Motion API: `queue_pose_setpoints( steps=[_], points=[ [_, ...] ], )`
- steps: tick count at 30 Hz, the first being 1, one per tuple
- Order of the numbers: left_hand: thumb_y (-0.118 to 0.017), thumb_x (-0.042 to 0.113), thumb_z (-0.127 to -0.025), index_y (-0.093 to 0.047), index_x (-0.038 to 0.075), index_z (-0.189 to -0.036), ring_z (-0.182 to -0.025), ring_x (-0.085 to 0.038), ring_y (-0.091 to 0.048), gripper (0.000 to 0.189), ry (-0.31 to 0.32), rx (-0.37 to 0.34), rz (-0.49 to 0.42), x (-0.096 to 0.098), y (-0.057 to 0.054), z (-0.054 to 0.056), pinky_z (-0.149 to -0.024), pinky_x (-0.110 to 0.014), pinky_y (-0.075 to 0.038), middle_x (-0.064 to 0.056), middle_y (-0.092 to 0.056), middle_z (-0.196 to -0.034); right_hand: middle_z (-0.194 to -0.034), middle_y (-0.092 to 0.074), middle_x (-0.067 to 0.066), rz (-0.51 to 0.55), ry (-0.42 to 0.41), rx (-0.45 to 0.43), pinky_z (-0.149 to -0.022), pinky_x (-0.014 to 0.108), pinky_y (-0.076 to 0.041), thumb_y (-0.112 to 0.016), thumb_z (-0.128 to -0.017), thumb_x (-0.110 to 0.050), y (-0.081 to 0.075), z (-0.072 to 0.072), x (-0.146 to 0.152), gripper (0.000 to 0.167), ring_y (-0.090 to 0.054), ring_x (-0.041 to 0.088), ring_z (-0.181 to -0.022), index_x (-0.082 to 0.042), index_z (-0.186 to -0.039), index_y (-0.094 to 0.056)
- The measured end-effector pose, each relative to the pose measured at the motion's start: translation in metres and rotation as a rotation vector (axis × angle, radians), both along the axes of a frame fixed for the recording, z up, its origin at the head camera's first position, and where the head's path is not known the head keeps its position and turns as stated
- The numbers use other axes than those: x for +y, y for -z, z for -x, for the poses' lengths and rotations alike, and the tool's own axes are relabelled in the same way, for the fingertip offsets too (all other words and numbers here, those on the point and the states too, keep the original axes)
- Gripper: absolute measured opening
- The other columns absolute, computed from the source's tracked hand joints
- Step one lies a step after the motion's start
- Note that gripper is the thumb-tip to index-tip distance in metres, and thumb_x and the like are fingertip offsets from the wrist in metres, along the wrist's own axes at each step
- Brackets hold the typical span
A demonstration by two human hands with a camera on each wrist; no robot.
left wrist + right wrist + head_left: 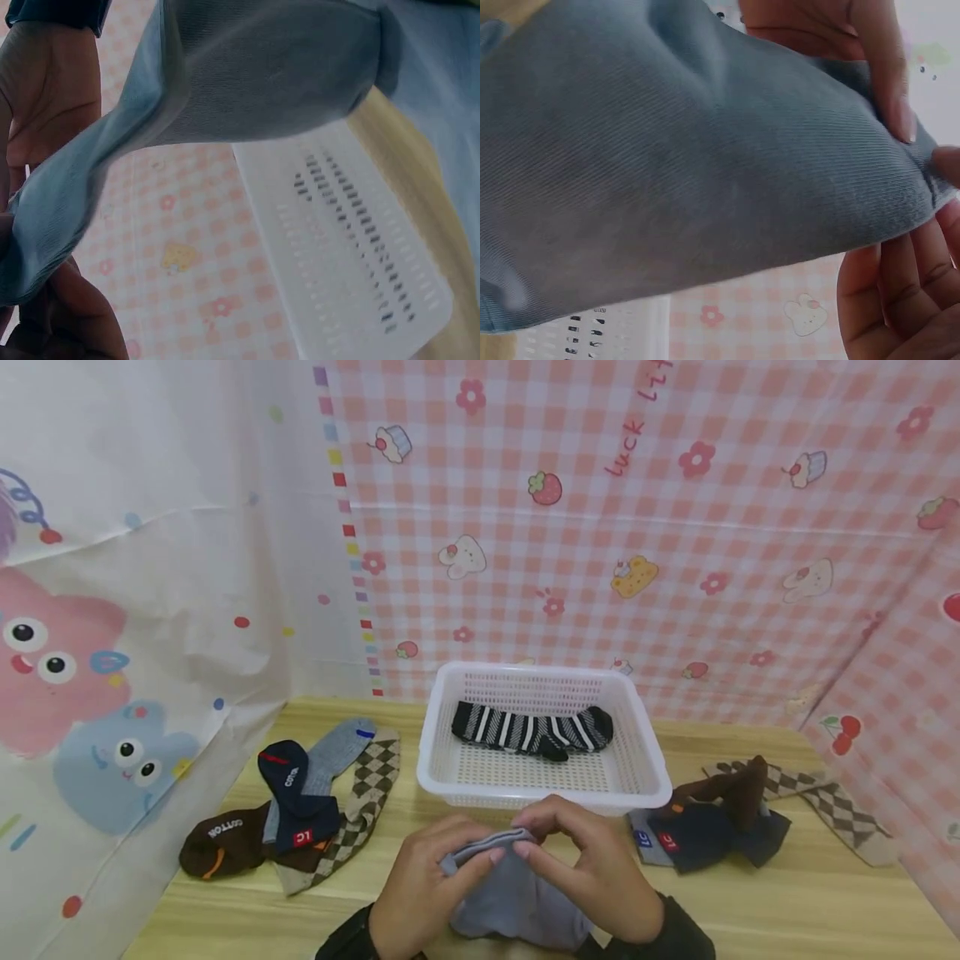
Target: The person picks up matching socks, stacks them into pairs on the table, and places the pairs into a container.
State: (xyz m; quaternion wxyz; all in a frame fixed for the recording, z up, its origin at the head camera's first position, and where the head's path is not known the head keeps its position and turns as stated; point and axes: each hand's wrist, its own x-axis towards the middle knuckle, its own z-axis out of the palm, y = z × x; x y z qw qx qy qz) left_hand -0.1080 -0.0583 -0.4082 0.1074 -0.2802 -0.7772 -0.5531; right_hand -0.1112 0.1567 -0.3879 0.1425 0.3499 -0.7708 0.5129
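Note:
A grey-blue sock (513,893) hangs between both hands at the front of the table. My left hand (416,881) pinches one side of its folded cuff, thumb on the near face. On the other side, my right hand (607,872) holds the cuff's edge between thumb and fingers. The left wrist view shows the fabric of the sock (277,75) stretching away from the hand at the left edge. Close up in the right wrist view, the ribbed sock (675,172) covers much of the frame, with fingers gripping its right end.
Behind the hands stands a white plastic basket (543,793) with black-and-white striped socks (525,731) inside. To its left lie several loose socks (300,852), brown, navy, grey and checkered. A similar sock pile (720,839) lies right, near the patterned side wall.

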Motion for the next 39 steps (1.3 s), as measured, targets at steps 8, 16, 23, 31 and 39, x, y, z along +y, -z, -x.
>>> queue_pose_setpoints(
  steps=[8, 16, 23, 31, 39],
  points=[
    [-0.072, 0.016, -0.094, -0.076, 0.022, -0.11, -0.089, -0.004, -0.065, 0.018, -0.019, 0.128, -0.025, -0.005, -0.003, -0.001, -0.071, -0.024, -0.056, 0.008, -0.071, -0.101, -0.093, -0.064, -0.003, -0.016, -0.048, -0.031, -0.071, 0.026, -0.051, -0.072, -0.093, -0.005, 0.007, 0.003, -0.005, 0.017, -0.056, 0.005, -0.083, -0.017, -0.103, -0.065],
    [-0.071, 0.012, -0.094, -0.075, 0.021, -0.116, -0.093, -0.006, -0.066, 0.024, -0.037, 0.129, -0.032, -0.013, -0.008, 0.0, -0.073, -0.025, -0.056, 0.004, -0.071, -0.105, -0.093, -0.065, -0.003, -0.059, -0.06, 0.005, -0.071, 0.023, -0.051, -0.073, -0.093, -0.009, 0.022, 0.014, -0.008, 0.013, -0.057, 0.005, -0.082, -0.018, -0.101, -0.067],
    [-0.071, 0.013, -0.094, -0.075, 0.025, -0.112, -0.088, -0.005, -0.063, 0.022, -0.098, 0.115, -0.026, -0.02, -0.016, 0.001, -0.068, -0.024, -0.053, 0.007, -0.069, -0.101, -0.092, -0.065, -0.004, -0.134, -0.035, -0.047, -0.07, 0.022, -0.051, -0.073, -0.093, -0.013, 0.039, 0.021, -0.012, 0.007, -0.057, 0.006, -0.078, -0.014, -0.097, -0.067],
    [-0.075, 0.009, -0.09, -0.076, 0.02, -0.11, -0.089, -0.005, -0.064, 0.023, -0.201, 0.161, -0.034, -0.036, -0.028, 0.004, -0.072, -0.023, -0.052, 0.005, -0.07, -0.1, -0.096, -0.069, -0.001, -0.178, -0.026, -0.235, -0.071, 0.023, -0.053, -0.073, -0.093, -0.023, 0.055, 0.032, -0.007, 0.009, -0.059, 0.002, -0.083, -0.018, -0.099, -0.069],
    [-0.074, 0.0, -0.088, -0.076, 0.017, -0.109, -0.089, -0.006, -0.062, 0.027, -0.261, 0.214, -0.091, -0.053, -0.04, 0.011, -0.073, -0.02, -0.049, 0.002, -0.07, -0.099, -0.094, -0.067, -0.005, -0.232, 0.004, -0.286, -0.075, 0.023, -0.051, -0.075, -0.091, -0.021, 0.061, 0.041, -0.002, 0.009, -0.059, 0.001, -0.084, -0.021, -0.097, -0.069]
  ],
)
